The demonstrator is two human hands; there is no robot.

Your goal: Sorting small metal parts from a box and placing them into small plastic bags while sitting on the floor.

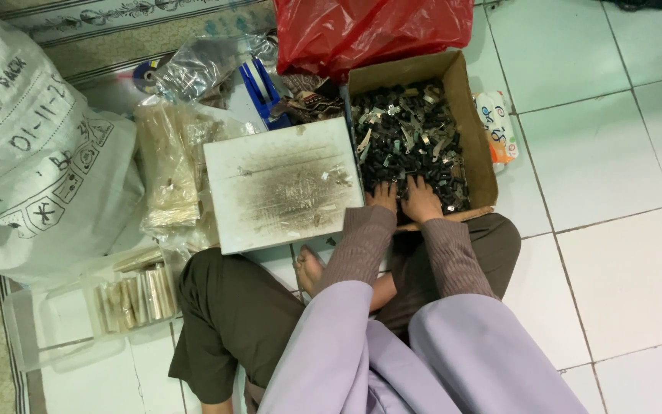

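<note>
A cardboard box (481, 146) on the floor is filled with many small black and silvery metal parts (408, 134). Both hands reach into its near end. My left hand (383, 195) rests palm down on the parts, fingers dug in. My right hand (421, 201) lies beside it, also pressed into the pile. What the fingers hold, if anything, is hidden by the parts. A stained white board (281, 184) lies flat just left of the box.
A red plastic bag (369, 31) sits behind the box. A large white sack (32, 146) stands at the left, with clear bags of pale strips (166, 165) and a clear plastic tray (70, 310) of similar strips. White tiled floor (614, 153) spreads to the right.
</note>
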